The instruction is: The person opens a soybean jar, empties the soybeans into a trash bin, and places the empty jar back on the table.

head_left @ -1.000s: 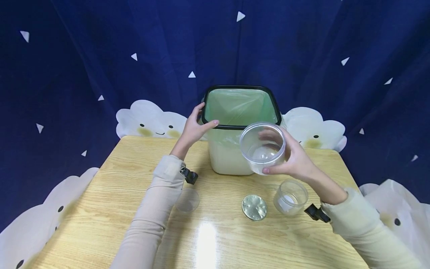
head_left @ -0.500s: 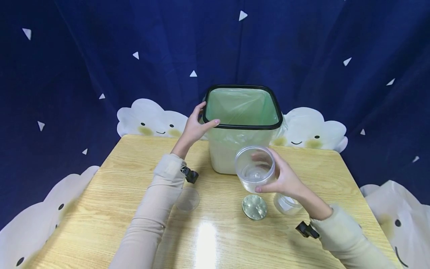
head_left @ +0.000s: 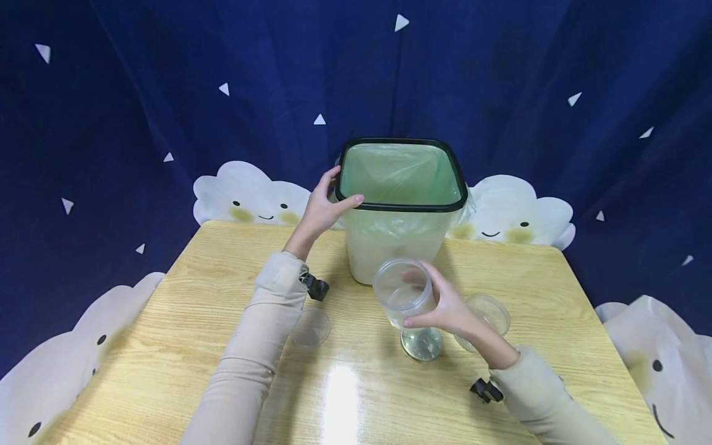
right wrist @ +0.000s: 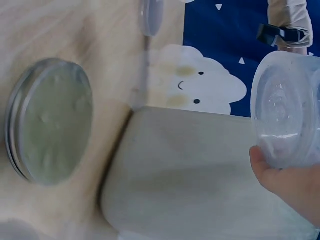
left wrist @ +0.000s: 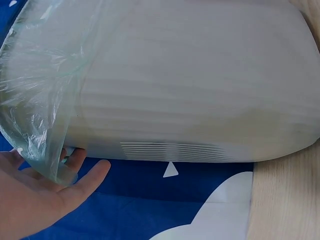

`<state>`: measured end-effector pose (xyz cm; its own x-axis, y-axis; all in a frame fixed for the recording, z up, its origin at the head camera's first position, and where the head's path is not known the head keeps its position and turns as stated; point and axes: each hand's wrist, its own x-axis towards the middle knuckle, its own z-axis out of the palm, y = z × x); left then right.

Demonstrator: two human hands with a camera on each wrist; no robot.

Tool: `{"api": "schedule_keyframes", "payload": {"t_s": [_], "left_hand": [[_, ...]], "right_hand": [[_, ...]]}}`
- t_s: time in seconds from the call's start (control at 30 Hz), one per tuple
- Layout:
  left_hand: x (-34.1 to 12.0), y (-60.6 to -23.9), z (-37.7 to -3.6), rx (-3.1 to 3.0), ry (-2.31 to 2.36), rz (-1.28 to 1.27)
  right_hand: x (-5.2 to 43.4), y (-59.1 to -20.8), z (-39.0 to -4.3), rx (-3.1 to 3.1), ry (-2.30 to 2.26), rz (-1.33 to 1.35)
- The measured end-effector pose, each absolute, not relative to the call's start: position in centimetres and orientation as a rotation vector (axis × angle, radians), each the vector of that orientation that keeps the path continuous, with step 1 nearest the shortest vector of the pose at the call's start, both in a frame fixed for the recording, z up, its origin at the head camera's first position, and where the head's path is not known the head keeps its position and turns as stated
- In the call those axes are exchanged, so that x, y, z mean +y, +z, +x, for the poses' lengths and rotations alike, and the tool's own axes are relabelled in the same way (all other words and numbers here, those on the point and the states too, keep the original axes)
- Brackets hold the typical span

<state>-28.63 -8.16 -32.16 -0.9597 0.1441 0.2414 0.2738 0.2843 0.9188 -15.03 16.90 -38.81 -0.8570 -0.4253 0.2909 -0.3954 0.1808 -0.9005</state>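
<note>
A white waste bin (head_left: 389,250) with a black rim and a green liner stands at the back of the wooden table (head_left: 183,290). My left hand (head_left: 329,201) grips the rim's left corner, thumb along the front edge; in the left wrist view that hand (left wrist: 45,195) lies under the liner's (left wrist: 37,95) loose fold. My right hand (head_left: 432,301) holds an empty clear plastic jar (head_left: 402,292), mouth up and tilted toward me, just above a round metal lid (head_left: 421,346) on the table. In the right wrist view the jar (right wrist: 287,112) hangs beside the bin wall (right wrist: 200,175), with the metal lid (right wrist: 47,127) to the left.
A second clear jar (head_left: 485,316) stands on the table right of my right hand. A clear plastic lid (head_left: 311,329) lies by my left sleeve. Blue curtains with white cloud shapes (head_left: 245,194) surround the table.
My right hand has brought the clear jar down and to the left, from in front of the bin's rim to just over the metal lid. My left hand has kept its hold on the rim.
</note>
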Motion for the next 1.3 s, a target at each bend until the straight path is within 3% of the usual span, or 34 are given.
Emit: {"api": "schedule_keyframes", "payload": {"t_s": [0.7,1.3], "left_hand": [[-8.0,-32.1,-28.7,-2.418,-1.770,-0.403],[-8.2,-32.2,-28.6,-2.434,-1.773,-0.405]], "right_hand": [[13.6,-43.9,-15.8,2.458,-1.658,-0.450],[11.2,-48.2,-15.9,2.450,-1.539,-0.441]]}}
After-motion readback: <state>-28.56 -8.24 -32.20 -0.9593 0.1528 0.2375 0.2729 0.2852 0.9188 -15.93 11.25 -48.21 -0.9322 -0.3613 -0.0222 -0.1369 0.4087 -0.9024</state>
